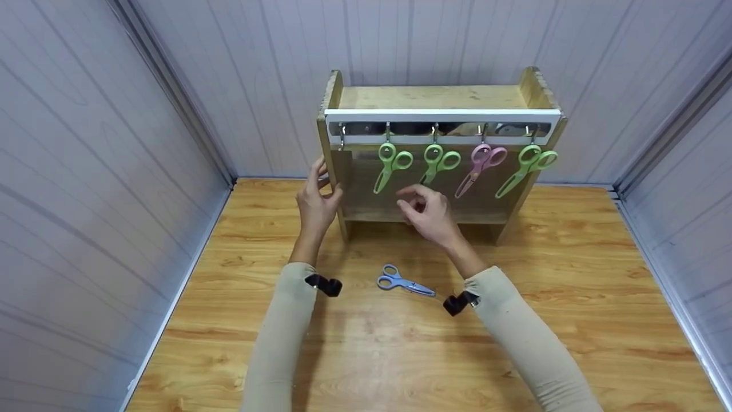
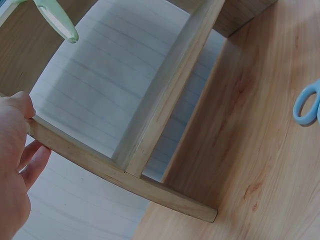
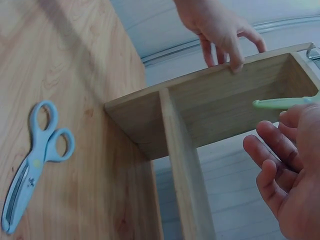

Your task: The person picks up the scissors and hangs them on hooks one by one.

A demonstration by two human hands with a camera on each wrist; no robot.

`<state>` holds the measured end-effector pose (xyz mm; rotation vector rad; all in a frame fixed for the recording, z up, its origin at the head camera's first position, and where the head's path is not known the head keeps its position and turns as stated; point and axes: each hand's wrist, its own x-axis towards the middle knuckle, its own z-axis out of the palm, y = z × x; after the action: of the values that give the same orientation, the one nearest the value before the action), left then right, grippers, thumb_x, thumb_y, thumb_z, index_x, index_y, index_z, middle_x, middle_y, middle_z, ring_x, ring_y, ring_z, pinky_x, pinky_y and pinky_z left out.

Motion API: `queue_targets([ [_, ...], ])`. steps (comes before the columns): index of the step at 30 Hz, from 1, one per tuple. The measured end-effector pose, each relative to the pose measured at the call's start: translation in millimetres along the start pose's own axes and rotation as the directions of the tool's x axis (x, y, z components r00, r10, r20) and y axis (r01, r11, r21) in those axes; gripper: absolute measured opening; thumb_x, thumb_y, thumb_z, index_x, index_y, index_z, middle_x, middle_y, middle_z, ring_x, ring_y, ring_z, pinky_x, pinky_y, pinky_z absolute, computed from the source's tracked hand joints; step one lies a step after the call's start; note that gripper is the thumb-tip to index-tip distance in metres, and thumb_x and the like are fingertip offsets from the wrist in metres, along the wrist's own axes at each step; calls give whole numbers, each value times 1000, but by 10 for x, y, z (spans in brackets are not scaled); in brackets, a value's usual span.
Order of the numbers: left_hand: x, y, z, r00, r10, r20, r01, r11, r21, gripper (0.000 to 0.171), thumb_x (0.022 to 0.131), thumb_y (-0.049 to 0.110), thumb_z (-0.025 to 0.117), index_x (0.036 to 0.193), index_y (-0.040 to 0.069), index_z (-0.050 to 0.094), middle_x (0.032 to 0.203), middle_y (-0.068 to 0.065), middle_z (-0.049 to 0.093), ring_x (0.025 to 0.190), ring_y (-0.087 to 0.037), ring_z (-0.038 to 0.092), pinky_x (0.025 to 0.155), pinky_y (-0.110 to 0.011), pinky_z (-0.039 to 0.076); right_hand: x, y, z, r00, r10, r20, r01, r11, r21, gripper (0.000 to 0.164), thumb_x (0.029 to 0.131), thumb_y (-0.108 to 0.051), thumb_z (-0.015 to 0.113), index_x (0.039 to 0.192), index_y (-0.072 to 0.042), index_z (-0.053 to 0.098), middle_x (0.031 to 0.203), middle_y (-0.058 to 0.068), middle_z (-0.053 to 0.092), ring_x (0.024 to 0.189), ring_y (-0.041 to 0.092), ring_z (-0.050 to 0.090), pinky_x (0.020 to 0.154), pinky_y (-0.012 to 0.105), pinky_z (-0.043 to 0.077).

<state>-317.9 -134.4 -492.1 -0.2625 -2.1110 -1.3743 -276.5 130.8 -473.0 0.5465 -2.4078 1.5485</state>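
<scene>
My left hand [image 1: 319, 200] grips the left side board of a wooden shelf [image 2: 90, 150], thumb at the front edge and fingers on the outer face. In front of the shelf my right hand [image 1: 430, 216] hovers with loosely bent fingers and nothing held. Just above it, green scissors [image 1: 439, 160] hang from a hook, their lower end overlapped by the hand. Another green pair [image 1: 391, 166] hangs to the left; pink scissors [image 1: 479, 166] and a further green pair [image 1: 525, 170] hang to the right. Blue scissors [image 1: 405, 281] lie on the wood-patterned surface between my forearms.
A white-edged hook strip [image 1: 366, 139] runs across the shelf's upper front; its leftmost hook [image 1: 342, 136] bears no scissors. Pale panel walls [image 1: 274, 86] stand behind and at both sides. The shelf's lower crossboard [image 3: 175, 150] spans between its side boards.
</scene>
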Motion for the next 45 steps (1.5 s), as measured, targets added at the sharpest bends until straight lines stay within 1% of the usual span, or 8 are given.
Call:
queue_targets([
  [3,-2,4,3,1000,3,-3,-3,1000,3,59,97,-1,75,153,2,61,137,-27,78,119,-48,82,87,-58,73,-44,28,-13,1000,13,25,-12,999,-39,19,105,-9,76,121,2,79,76,21,75,60,6,61,57,17,45],
  [6,-5,5,3,1000,5,-7,-5,1000,0,58,96,-1,75,153,2,62,136,-28,78,119,-48,82,87,-59,73,-85,52,-18,999,21,49,-19,998,-58,18,105,-9,76,119,1,80,80,19,78,63,3,62,60,16,47],
  [16,-14,2,-4,1000,4,-9,-4,1000,-2,59,96,-2,75,153,1,62,135,-28,78,118,-48,82,87,-57,73,-247,205,-11,992,35,120,-15,987,-158,13,103,-12,78,113,-5,82,91,11,81,79,10,65,71,19,50],
  [25,-13,1,-5,1000,5,-5,-5,1000,15,61,96,-3,75,154,1,61,137,-28,77,119,-47,82,86,-57,73,-373,342,-12,980,64,189,-9,960,-282,12,103,-19,80,110,-9,82,93,9,82,81,17,71,72,26,53],
  [30,-12,6,-3,1000,-3,3,3,1000,17,60,96,-2,75,154,1,60,138,-28,77,120,-48,82,87,-56,73,-419,403,-14,968,101,231,-14,937,-349,18,102,-21,81,114,-8,81,97,9,83,85,22,75,75,33,57],
  [36,-2,9,-1,1000,-1,14,1,1000,13,60,97,-2,74,155,2,60,139,-28,77,120,-48,82,86,-55,73,-470,461,-25,952,123,279,-5,921,-390,26,99,-22,85,120,-7,81,102,10,86,91,29,81,81,46,66],
  [40,5,14,0,1000,-3,16,3,1000,16,60,97,-2,74,155,2,60,139,-27,77,120,-47,82,87,-54,73,-510,493,-49,933,141,330,8,911,-412,34,97,-23,88,126,-7,79,106,11,85,94,28,81,85,50,67],
  [45,0,16,-2,1000,-9,12,9,1000,16,60,97,-2,75,154,1,60,138,-27,77,121,-47,81,88,-54,73,-553,544,-63,900,162,404,31,902,-430,43,96,-26,90,132,-8,76,109,13,83,96,29,79,87,51,66],
])
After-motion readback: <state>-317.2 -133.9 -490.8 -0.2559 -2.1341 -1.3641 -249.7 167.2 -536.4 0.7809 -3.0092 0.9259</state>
